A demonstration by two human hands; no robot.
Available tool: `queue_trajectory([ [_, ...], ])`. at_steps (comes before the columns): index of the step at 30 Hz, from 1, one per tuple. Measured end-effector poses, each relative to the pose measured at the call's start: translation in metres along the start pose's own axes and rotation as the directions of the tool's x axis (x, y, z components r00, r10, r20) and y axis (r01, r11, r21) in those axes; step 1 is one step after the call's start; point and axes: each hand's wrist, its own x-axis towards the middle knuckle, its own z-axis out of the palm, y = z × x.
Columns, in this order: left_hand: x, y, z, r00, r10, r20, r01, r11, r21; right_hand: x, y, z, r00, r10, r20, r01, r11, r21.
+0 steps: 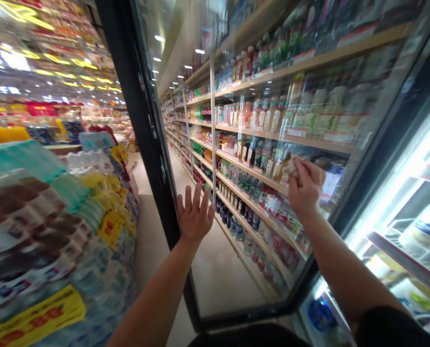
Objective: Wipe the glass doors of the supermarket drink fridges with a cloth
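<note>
A black-framed glass door (244, 289) of a lit cooler stands swung open before me. My left hand (196, 214) lies with fingers spread against the glass near its left frame, holding nothing. Higher up and to the right, my right hand (307, 188) is closed, its fingers pinched at the pane on what looks like a small, pale, crumpled cloth (289, 166). Blur and the fingers hide part of the cloth. Shelves of bottled drinks (269, 115) show in and through the glass, behind both hands.
On the right, the bright cooler holds packaged goods on wire shelves (406, 260). Stacked bottle packs (37, 231) with a yellow price sign (37, 313) stand at the left. A pale floor aisle (150, 241) runs between the stacks and the door.
</note>
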Motion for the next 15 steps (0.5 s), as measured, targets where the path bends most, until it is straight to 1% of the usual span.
queue_trajectory([
  [2, 0.0, -0.001, 0.0, 1.0, 0.006, 0.005, -0.006, 1.0, 0.0, -0.004, 0.013, -0.005, 0.995, 0.09, -0.039, -0.091, 0.995, -0.026],
  [3, 0.001, -0.001, 0.0, 1.0, 0.008, 0.008, -0.008, 1.0, 0.002, -0.01, 0.018, -0.008, 0.993, 0.112, -0.038, -0.113, 0.993, -0.031],
  [6, 0.001, -0.001, 0.0, 1.0, 0.011, 0.018, -0.011, 1.0, 0.004, -0.029, 0.038, -0.019, 0.995, 0.101, 0.025, -0.1, 0.994, -0.043],
  [8, 0.002, 0.0, 0.0, 1.0, 0.009, 0.016, -0.009, 1.0, 0.005, -0.03, 0.057, -0.026, 0.99, 0.135, 0.043, -0.133, 0.99, -0.055],
  [9, 0.002, 0.0, 0.0, 1.0, 0.01, 0.013, -0.01, 1.0, 0.005, -0.027, 0.068, -0.028, 0.984, 0.175, 0.021, -0.173, 0.983, -0.063],
  [12, 0.001, 0.0, 0.001, 1.0, 0.001, 0.009, -0.001, 1.0, 0.005, -0.015, 0.096, -0.03, 0.948, 0.296, -0.115, -0.306, 0.949, -0.076],
  [15, -0.001, 0.0, 0.0, 1.0, -0.008, 0.023, 0.008, 1.0, 0.002, -0.023, 0.112, -0.025, 0.912, 0.334, -0.239, -0.361, 0.929, -0.077],
])
